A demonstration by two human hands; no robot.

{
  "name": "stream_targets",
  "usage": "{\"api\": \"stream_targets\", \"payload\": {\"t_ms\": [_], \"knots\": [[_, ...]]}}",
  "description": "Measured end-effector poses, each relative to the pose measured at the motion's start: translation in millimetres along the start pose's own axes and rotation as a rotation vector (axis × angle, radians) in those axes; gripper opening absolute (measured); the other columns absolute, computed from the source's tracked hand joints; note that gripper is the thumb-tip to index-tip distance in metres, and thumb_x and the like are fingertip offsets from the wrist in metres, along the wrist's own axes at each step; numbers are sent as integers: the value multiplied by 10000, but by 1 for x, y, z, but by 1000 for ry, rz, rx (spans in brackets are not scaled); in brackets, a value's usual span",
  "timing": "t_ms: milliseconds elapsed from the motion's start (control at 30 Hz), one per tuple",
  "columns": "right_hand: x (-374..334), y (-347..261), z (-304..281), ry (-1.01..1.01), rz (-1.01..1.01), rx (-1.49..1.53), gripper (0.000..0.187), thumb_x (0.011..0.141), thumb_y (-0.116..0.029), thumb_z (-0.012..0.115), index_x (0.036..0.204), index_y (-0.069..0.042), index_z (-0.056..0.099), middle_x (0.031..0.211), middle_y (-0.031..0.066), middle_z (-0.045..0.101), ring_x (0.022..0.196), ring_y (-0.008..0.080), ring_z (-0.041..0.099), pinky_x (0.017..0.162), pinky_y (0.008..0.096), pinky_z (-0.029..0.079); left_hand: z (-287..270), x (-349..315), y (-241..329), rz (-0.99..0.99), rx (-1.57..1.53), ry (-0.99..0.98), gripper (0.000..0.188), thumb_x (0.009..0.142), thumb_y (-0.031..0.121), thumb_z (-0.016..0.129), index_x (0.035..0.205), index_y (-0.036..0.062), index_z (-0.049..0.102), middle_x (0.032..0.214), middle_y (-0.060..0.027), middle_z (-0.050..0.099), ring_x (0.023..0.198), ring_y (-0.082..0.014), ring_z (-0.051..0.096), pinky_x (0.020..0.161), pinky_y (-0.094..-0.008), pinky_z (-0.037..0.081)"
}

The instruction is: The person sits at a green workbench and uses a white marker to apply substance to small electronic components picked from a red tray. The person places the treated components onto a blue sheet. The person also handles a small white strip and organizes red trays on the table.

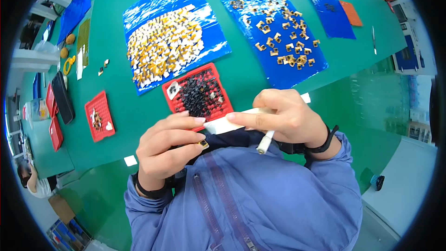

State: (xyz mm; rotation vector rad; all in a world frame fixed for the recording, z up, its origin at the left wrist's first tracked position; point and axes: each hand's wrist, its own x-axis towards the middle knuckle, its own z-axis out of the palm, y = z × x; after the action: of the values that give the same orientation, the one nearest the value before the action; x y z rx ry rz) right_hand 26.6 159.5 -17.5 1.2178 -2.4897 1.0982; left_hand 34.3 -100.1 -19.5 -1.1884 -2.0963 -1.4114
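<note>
My left hand (169, 145) is closed, with a small gold-and-black part (203, 144) pinched at its fingertips. Its index fingertip lies by the left end of a white flat strip (223, 125). My right hand (288, 117) grips that strip between thumb and fingers. Below the same hand sticks out the end of a pale rod (265, 143); whether it joins the strip is hidden by the fingers. Just beyond both hands sits a red tray (170, 101) heaped with small black pieces and a few pale ones.
Blue sheets (209, 16) (278, 76) on the green table (107, 32) carry many small gold-and-white parts. A second red tray (100, 116) holds a few scraps. Yellow scissors (69, 65) and a black case (62, 97) lie left. An orange tray (350, 14) and tweezers (374, 40) lie far right.
</note>
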Motion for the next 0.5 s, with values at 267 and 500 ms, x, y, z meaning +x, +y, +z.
{"api": "stream_targets", "payload": {"t_ms": [267,500], "knots": [[-18,13,-17,147,125,-106,391,716,-50,705,1098,-132,688,667,22,478,561,141,523,476,273,427,13,-7,-5,-274,240,12,171,695,-121,660,814,-4,625,855,-145,671,707,-241,657,610,-299,529],[-106,79,-85,733,896,-808,443,834,-82,561,1273,-136,557,844,103,564,704,283,594,618,390,490,20,-6,-9,-270,338,22,157,730,-93,666,821,9,588,788,-102,627,708,-231,608,733,-351,486]]}}
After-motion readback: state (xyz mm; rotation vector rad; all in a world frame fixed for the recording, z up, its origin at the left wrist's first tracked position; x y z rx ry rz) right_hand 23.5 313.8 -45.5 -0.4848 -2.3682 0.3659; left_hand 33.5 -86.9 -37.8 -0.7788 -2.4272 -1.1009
